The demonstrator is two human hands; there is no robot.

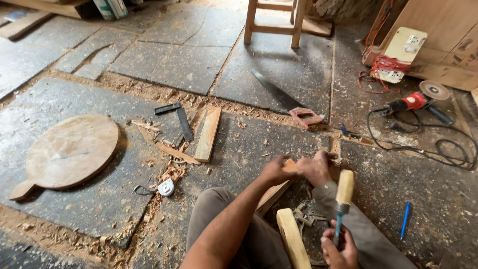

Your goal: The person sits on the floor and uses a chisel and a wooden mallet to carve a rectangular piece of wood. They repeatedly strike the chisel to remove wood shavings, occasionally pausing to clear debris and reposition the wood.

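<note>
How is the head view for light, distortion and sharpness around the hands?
Head view: soft, even daylight, no glare; the stool throws only a faint shadow. Wide-angle bend curves the floor slabs toward the edges. The left hand on the wood piece is sharp; the right hand with the chisel is slightly soft.

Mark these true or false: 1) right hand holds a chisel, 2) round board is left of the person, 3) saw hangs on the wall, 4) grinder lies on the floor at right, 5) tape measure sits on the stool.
1) True: the right hand grips a chisel with a wooden handle.
2) True: the round board lies on the floor at left.
3) False: the saw lies flat on the floor.
4) True: the grinder lies at right, its cord trailing.
5) False: the tape measure is on the floor, far from the stool.
</note>
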